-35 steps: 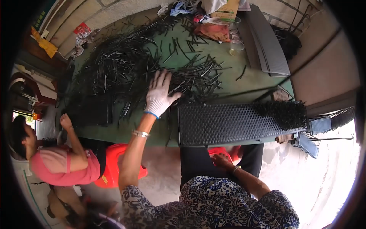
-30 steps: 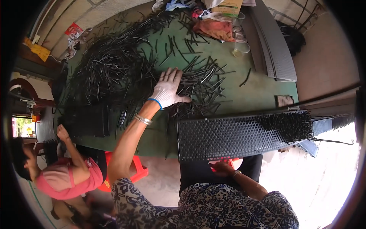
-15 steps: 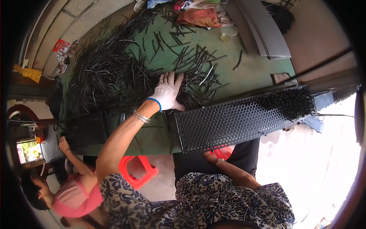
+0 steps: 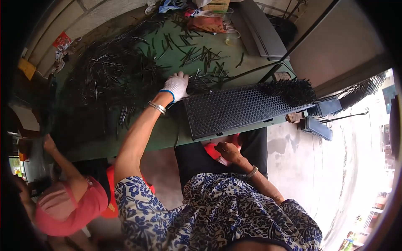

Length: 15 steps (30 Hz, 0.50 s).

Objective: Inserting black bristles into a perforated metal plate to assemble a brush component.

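My left hand (image 4: pixel 178 85), in a white knitted glove with a blue cuff, reaches onto loose black strips (image 4: pixel 100 69) heaped on the green table. Its fingers are curled in, and what they hold, if anything, is hidden. Just right of it lies a black perforated panel (image 4: pixel 226 111) with rows of round holes, tilted along the near table edge. Black bristles (image 4: pixel 293 91) stand densely at the panel's right end. Below the panel, over my lap, my bare right hand (image 4: pixel 229 152) has its fingers bent closed; their contents cannot be made out.
A co-worker in pink (image 4: pixel 71 201) sits at the left, one arm on the table. Grey sheets (image 4: pixel 255 33), an orange-red cloth (image 4: pixel 207 24) and a clear cup (image 4: pixel 231 38) lie at the back. Dark metal bars cross the right side. Boxy grey metal parts (image 4: pixel 316 127) jut out there.
My left hand's fingers have gone from spread to curled among the strips. My right hand has come out from under the panel's edge into fuller view. The head view has shifted.
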### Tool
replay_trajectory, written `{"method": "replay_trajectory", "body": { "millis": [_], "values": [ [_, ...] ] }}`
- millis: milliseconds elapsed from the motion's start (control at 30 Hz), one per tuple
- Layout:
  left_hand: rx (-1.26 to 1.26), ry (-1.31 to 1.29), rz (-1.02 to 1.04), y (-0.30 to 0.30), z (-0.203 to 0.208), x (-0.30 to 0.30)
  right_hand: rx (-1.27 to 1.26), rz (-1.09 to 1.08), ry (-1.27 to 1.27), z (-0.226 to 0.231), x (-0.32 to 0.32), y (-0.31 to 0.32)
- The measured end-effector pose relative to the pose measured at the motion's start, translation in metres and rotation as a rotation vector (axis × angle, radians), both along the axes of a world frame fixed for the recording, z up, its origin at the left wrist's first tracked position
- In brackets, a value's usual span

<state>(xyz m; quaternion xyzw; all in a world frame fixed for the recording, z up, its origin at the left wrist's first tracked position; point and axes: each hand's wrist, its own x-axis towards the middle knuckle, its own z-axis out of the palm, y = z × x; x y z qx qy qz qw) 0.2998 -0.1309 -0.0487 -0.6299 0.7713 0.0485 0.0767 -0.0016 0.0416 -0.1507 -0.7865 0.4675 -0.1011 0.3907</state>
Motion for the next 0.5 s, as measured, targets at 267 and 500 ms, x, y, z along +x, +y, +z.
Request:
{"method": "replay_trajectory", "body": {
  "millis": [267,500],
  "values": [
    [0.135,0.075,0.117,-0.008,0.005,-0.001,0.01,0.163,0.071,0.05,0.014,0.007],
    [0.161,0.249,0.348,-0.01,0.017,0.012,0.041,0.3,-0.191,0.093,0.03,-0.005]
  ]
}}
